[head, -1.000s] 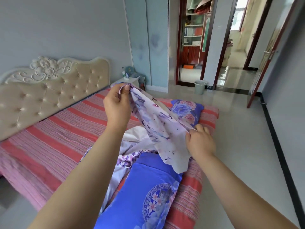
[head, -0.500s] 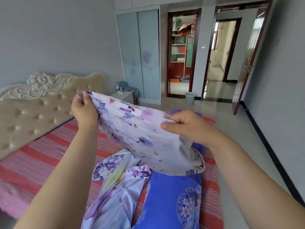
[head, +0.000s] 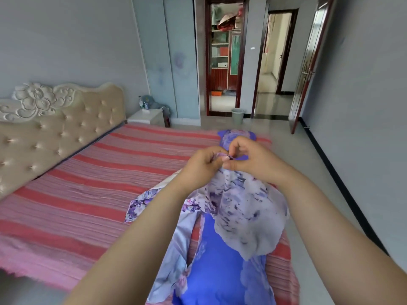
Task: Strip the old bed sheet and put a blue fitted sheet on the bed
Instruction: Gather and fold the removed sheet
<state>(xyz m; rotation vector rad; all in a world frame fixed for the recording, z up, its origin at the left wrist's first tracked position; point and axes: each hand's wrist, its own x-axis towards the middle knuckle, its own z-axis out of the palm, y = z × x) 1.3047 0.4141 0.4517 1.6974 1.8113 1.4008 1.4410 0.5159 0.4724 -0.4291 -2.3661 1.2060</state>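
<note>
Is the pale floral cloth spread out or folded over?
Folded over: both hands pinch its top edge together, and the pale floral cloth hangs doubled.

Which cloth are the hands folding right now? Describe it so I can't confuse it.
On the red-striped bed, look at its near right edge. Both hands pinch the pale floral cloth hanging over the blue sheet: washed-out lilac-grey, unlike that vivid blue.

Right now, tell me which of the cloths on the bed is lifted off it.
The pale floral cloth: the left hand and right hand pinch its top edge together. The blue sheet and red striped cover lie flat.
</note>
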